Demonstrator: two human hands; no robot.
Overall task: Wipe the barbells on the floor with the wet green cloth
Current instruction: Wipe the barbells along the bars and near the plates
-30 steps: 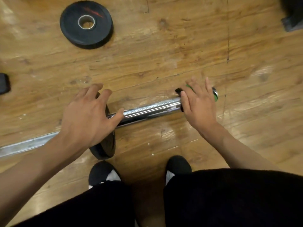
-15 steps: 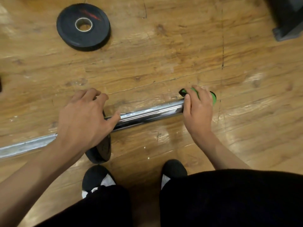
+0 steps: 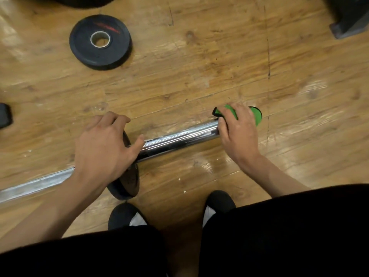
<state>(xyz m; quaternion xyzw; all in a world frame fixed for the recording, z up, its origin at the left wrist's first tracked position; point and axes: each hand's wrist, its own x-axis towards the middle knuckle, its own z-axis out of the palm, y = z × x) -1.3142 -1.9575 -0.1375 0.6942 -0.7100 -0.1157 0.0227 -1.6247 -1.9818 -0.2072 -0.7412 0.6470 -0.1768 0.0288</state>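
Note:
A chrome barbell (image 3: 179, 137) lies across the wooden floor from the left edge to the middle right. A small black plate (image 3: 127, 184) sits on its sleeve. My left hand (image 3: 103, 144) grips the top of that plate, thumb against the sleeve. My right hand (image 3: 237, 128) curls round the sleeve's right end with the green cloth (image 3: 256, 115) wrapped under the fingers; green shows past my fingertips. The bar's end is hidden by hand and cloth.
A loose black weight plate (image 3: 100, 42) lies flat at the upper left. Another dark plate edge (image 3: 83, 1) shows at the top. A dark object (image 3: 5, 117) sits at the left edge, and grey equipment (image 3: 349, 19) at the top right. My shoes (image 3: 125, 215) stand just below the bar.
My right fingers have curled from spread flat to wrapped round the cloth at the bar's end. My left hand stays on the plate. The camera has shifted slightly.

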